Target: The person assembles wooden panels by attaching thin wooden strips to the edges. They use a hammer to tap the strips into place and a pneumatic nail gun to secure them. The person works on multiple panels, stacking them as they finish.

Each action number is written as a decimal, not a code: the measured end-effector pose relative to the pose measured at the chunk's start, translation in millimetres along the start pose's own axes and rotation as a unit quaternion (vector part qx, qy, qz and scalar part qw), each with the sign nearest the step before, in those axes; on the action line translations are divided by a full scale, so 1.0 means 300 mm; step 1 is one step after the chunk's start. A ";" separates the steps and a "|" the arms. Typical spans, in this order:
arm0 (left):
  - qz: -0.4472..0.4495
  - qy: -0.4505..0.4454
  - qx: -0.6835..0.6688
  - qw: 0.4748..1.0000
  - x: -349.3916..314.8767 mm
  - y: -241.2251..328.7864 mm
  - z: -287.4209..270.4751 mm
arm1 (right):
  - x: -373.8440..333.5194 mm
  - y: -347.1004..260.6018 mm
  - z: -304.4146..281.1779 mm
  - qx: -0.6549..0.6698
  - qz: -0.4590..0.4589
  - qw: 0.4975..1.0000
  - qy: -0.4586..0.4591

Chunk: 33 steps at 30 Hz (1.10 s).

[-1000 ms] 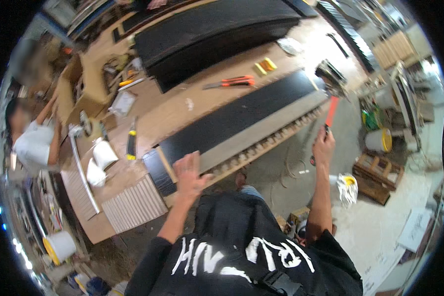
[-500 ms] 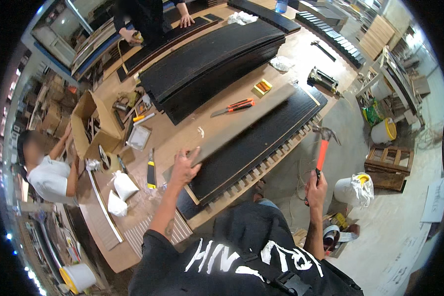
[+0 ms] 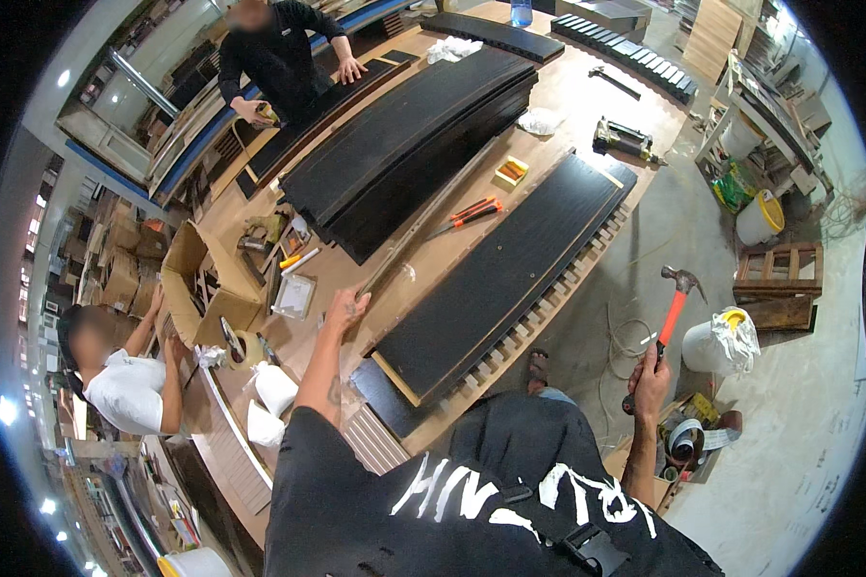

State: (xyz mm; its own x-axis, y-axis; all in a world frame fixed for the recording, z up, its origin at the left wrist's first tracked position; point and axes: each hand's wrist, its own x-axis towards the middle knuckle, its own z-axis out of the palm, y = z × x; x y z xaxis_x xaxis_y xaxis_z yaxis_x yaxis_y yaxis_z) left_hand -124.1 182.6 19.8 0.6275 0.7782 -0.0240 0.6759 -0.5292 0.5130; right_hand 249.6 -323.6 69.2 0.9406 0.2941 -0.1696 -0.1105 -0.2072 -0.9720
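My left hand grips the near end of a long thin strip, which reaches away across the wooden table between a stack of black panels and a single black panel. That single panel has a pale wood edge at its near end and a row of slats under its right side. My right hand, out past the table edge, is closed round the handle of a claw hammer with an orange-red shaft, head up. Red-and-black hand tools and a small yellow box lie beyond the strip.
A nail gun lies toward the far right of the table. At left are a cardboard box, a tape roll and white bags. One co-worker stands across the table, another at left. A white bucket stands on the floor.
The strip that lay along the black panel's left edge has come away from it to the left in my left hand. My right hand with the hammer has shifted right and slightly down.
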 end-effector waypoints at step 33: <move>0.144 -0.202 0.254 0.935 0.112 0.994 0.571 | 0.164 0.084 0.300 -0.221 -0.286 0.885 -0.292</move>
State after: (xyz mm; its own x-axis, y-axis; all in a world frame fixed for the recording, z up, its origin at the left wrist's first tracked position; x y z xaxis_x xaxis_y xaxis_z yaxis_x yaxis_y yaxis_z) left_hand 164.8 -6.9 25.1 0.8374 0.4412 -0.3228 0.4876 -0.8698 0.0761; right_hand 264.0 -230.2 21.7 0.4609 0.8749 0.1488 0.5881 -0.1756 -0.7895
